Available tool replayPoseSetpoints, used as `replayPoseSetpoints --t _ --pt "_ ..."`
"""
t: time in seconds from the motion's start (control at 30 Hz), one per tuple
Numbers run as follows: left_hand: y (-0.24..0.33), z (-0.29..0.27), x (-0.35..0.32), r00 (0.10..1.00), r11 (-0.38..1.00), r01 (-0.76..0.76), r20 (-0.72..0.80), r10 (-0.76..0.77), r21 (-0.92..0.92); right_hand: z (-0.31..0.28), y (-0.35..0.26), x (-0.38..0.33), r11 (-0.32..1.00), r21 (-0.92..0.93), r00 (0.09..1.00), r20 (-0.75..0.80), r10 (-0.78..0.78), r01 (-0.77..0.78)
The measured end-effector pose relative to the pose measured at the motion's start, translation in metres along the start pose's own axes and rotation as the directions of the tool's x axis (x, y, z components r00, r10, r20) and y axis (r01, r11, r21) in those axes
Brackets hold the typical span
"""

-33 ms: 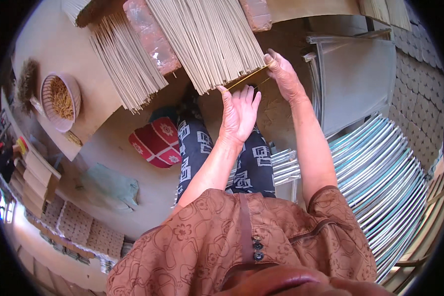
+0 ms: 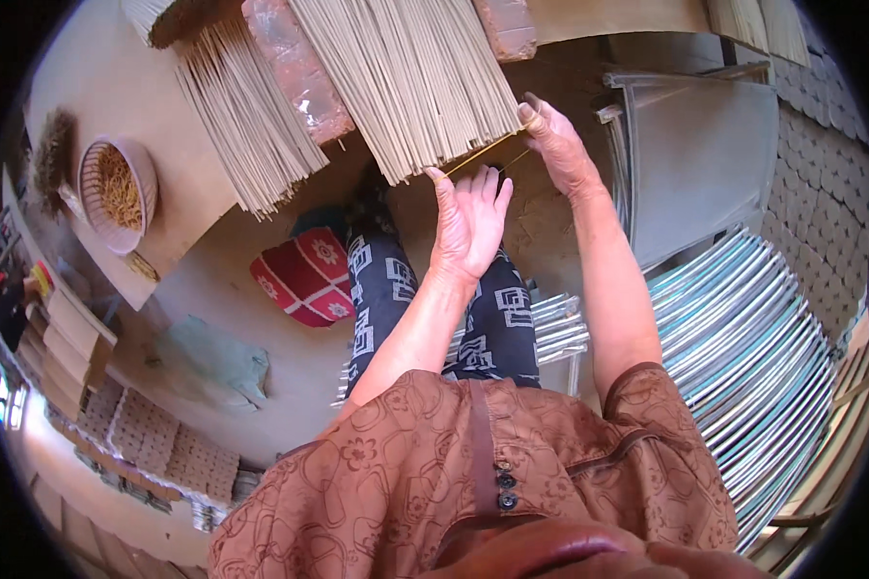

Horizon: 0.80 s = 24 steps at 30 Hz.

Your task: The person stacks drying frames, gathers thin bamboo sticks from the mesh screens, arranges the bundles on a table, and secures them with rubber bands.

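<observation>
A yellow rubber band (image 2: 479,154) is stretched between my two hands, just below the near ends of a wide layer of thin pale sticks (image 2: 406,82). My left hand (image 2: 468,227) has it hooked on the thumb, with its palm turned up and its fingers extended. At the right corner of the layer, my right hand (image 2: 562,154) holds the other end of the band between thumb and bent fingers. A second, fainter strand runs between the fingers of both hands. The band lies in front of the stick ends; whether it touches them I cannot tell.
Plastic-wrapped reddish blocks (image 2: 304,77) flank the layer. Left of it lie more sticks (image 2: 251,121) and a pink basket (image 2: 151,188) of yellow bands on the table (image 2: 188,217). A red patterned cushion (image 2: 302,277) lies below. Shiny rods (image 2: 743,338) and a framed panel (image 2: 700,154) stand right.
</observation>
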State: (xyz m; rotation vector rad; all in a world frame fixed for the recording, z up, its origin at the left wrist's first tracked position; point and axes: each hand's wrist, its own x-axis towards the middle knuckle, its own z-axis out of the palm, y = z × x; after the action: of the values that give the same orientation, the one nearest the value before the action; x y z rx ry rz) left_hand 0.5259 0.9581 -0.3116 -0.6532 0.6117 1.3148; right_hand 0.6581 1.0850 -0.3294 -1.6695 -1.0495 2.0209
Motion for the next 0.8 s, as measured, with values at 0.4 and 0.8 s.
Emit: replayPoseSetpoints --t 0.4,0.8 --pt "-0.011 0.005 0.012 0.988 0.986 -0.151 0.046 0.148 0.068 -0.018 0.01 0.06 0.968 -0.242 0.979 0.202 -0.015 0.065" --pt "0.015 -0.015 -0.012 0.984 0.957 -0.137 -0.079 0.162 0.257 0.014 0.002 0.041 0.999 -0.039 0.959 0.283 -0.016 0.028"
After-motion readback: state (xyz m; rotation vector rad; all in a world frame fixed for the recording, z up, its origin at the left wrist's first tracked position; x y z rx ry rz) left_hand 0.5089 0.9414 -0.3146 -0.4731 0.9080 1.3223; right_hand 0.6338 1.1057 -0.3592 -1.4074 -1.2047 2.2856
